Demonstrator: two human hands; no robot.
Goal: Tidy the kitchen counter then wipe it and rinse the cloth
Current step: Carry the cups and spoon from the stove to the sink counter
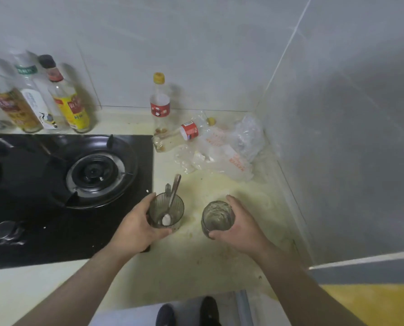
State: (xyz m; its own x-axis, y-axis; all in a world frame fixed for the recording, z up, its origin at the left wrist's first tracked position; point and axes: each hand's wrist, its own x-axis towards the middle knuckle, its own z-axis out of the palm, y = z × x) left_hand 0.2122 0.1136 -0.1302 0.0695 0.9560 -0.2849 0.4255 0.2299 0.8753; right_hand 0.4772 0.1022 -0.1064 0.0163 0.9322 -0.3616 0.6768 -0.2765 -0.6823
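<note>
1. Counter [219, 260]: pale top, yellow-brown stains all over and worst around the glasses. It needs clearing before any wipe. No cloth or sink in view.
2. Stove [55, 184]: black glass hob just left of the work area. Keep the lift path over the counter rather than over the burner grate.
3. Plastic bags [231, 147]: crumpled clear pile in the back corner, well apart from the hands. Leave it for a later pass.
4. Lying bottle [172, 137]: on its side by the stove's corner, touching the bags. An upright bottle [160, 104] with a yellow cap stands behind it. Neither blocks the glasses.
5. Left hand [137, 229]: fingers and thumb are curled round the spoon glass [176, 209], next to the stove edge.
6. Right hand [241, 229]: fingers and thumb are wrapped round the second glass [216, 215], on the stained patch further right.
7. Step, as I read it: carry both glasses off the counter. I can't tell whether the bases have left the surface. Lift straight up and keep them level, since both look dirty inside and could drip.
8. Spoon [172, 196]: it stands loose in the left glass, bowl down, handle leaning out over the far rim. Any tilt away from the body could tip it out, so keep that glass upright or lean it slightly toward the body.
</note>
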